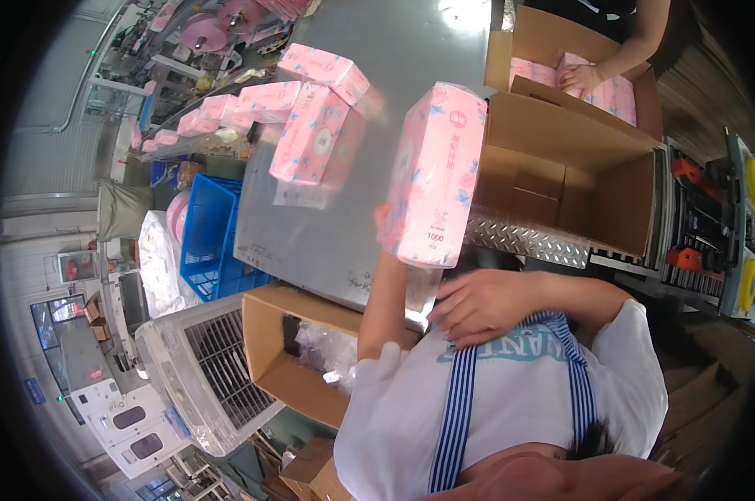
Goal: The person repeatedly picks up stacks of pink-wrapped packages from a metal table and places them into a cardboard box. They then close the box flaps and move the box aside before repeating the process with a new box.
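From afar, I am seeing the left hand [383, 219], mostly hidden, holding the pink pack [441, 179] above the metal table [402, 50]; how far its fingers are bending, I cannot tell. The right hand [486, 307] is hovering near the pack's lower end, fingers loosely curved, gripping nothing visible. An open carton [582, 196] is standing to the right.

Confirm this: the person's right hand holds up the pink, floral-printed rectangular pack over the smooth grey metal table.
Wrong hand. The head view shows the left hand, mostly hidden behind it, holding up the pink, floral-printed rectangular pack over the smooth grey metal table; the right hand is in front of the white short-sleeved shirt.
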{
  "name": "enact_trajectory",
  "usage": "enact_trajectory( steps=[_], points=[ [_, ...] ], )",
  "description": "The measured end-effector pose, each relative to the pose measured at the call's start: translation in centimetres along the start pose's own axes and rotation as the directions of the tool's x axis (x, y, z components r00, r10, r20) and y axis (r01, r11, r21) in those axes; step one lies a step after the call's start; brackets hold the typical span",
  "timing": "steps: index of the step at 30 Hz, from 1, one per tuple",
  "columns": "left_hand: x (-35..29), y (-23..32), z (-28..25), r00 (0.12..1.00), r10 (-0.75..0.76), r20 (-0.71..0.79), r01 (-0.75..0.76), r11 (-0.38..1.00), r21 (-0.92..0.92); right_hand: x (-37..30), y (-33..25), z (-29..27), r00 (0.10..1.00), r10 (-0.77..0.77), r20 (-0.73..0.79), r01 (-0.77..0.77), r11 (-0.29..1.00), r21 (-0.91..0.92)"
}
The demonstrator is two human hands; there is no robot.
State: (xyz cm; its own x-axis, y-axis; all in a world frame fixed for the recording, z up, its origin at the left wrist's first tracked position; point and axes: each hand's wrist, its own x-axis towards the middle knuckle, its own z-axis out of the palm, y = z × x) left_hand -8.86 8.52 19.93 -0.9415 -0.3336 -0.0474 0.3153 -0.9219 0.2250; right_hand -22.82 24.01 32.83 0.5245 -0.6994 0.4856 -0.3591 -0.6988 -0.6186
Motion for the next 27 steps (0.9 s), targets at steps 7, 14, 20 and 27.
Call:
enact_trajectory(
  steps=[7, 14, 20, 27],
  points=[
    [3.7, 1.0, -0.8, 0.939, -0.286, -0.191, 0.190, 0.894, -0.405, -3.2, 6.8, -10.6, 0.947, 0.317, -0.056, -0.239, 0.579, -0.779],
    [9.7, -4.9, -3.7, 0.873, 0.466, -0.145, 0.436, -0.612, 0.660, -24.7, 19.8, -1.6, -0.008, 0.949, -0.316, -0.615, 0.244, 0.750],
    [8.7, -6.0, -6.0, 0.878, 0.448, -0.169, 0.396, -0.480, 0.783, -19.2, 31.3, 8.2, -0.639, 0.725, -0.258, -0.756, -0.529, 0.384],
    [6.4, 15.1, -1.2, 0.768, 0.639, 0.042, 0.608, -0.748, 0.266, -17.2, 34.8, 8.1, -0.154, 0.509, 0.847, -0.987, -0.042, -0.155]
  ],
)
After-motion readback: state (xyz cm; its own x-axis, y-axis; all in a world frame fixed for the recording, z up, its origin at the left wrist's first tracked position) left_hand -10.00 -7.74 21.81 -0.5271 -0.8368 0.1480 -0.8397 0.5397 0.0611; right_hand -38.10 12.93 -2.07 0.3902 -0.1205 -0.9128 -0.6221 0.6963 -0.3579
